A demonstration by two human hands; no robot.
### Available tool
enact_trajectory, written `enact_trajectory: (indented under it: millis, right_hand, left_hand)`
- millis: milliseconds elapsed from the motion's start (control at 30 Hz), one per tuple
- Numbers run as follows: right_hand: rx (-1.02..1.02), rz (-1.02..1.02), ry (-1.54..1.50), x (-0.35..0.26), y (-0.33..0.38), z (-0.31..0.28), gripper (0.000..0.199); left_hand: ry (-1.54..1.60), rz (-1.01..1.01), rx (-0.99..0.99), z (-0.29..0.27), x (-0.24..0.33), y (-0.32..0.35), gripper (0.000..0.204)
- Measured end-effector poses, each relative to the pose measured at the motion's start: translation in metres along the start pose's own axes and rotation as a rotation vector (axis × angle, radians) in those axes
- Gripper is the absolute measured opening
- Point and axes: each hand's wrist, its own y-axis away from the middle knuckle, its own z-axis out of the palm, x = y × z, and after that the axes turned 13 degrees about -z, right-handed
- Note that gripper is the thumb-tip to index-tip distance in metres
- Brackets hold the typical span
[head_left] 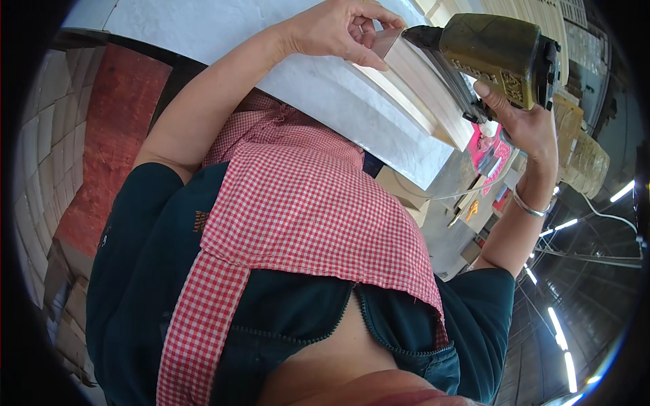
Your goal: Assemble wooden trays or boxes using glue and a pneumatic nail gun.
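Observation:
My left hand [349, 34] grips the corner of a pale wooden frame [423, 91], thumb on the near side and fingers curled over the far side. The frame is made of thin boards and rests on the white tabletop [325, 88]. In my right hand [525, 125] is a worn, olive-brown nail gun [491, 54], my fingers wrapped round its handle and mostly hidden behind it. The gun's nose points left and meets the frame's corner, close to my left fingertips. Whether it presses on the wood I cannot tell.
Stacked pale wooden strips [528, 20] lie beyond the gun. A pink mat [497, 155] and loose tools are to the right, past the table's corner. A thin hose [467, 195] curves below the gun. Cartons [403, 189] stand under the table; a red panel [115, 128] is at left.

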Motion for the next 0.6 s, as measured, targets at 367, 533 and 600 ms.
enact_trajectory:
  millis: [367, 533, 600]
  right_hand:
    - [0.012, 0.006, 0.019, -0.003, 0.012, 0.002, 0.04]
    - [0.049, -0.138, -0.042, -0.001, 0.027, 0.006, 0.041]
    - [0.051, -0.198, -0.031, -0.002, 0.028, 0.008, 0.041]
  left_hand:
    - [-0.008, -0.002, 0.022, 0.001, 0.0, 0.0, 0.062]
    - [-0.038, -0.028, 0.024, 0.001, 0.002, 0.001, 0.064]
    - [-0.024, -0.064, 0.02, 0.001, 0.003, 0.002, 0.066]
